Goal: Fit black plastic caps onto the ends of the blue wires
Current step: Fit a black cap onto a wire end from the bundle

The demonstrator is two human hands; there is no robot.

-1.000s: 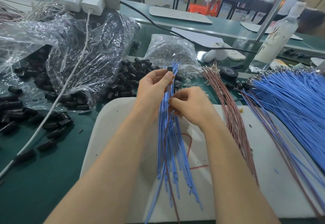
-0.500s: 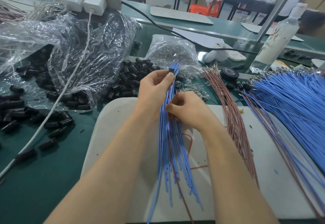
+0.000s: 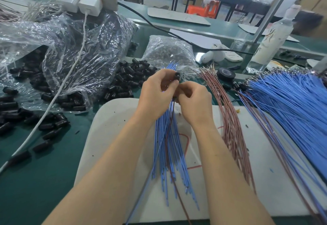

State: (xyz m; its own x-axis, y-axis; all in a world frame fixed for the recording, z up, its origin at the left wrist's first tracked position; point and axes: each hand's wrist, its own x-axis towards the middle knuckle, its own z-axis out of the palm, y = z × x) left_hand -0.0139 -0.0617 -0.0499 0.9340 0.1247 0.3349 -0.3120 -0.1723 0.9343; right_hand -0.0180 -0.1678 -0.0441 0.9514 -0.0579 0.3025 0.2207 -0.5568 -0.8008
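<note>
Left hand (image 3: 155, 95) fingers (image 3: 165, 73) clamped on a black cap (image 3: 177, 75) above the bunched blue wires (image 3: 169, 145). Right hand (image 3: 194, 101) fingers are curled, pinching the blue wires just below. The right hand has risen against the left since a second ago and the cap mouth is now exposed, so insertion is likely imminent. Spare caps (image 3: 131, 76) lie on the surface (image 3: 35, 180).

Left hand (image 3: 155, 94), right hand (image 3: 194, 101): curled, touching

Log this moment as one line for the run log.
left hand: grips blue wire bundle, pinches black cap | right hand: pinches into same bundle | cap seated: cannot tell
</note>
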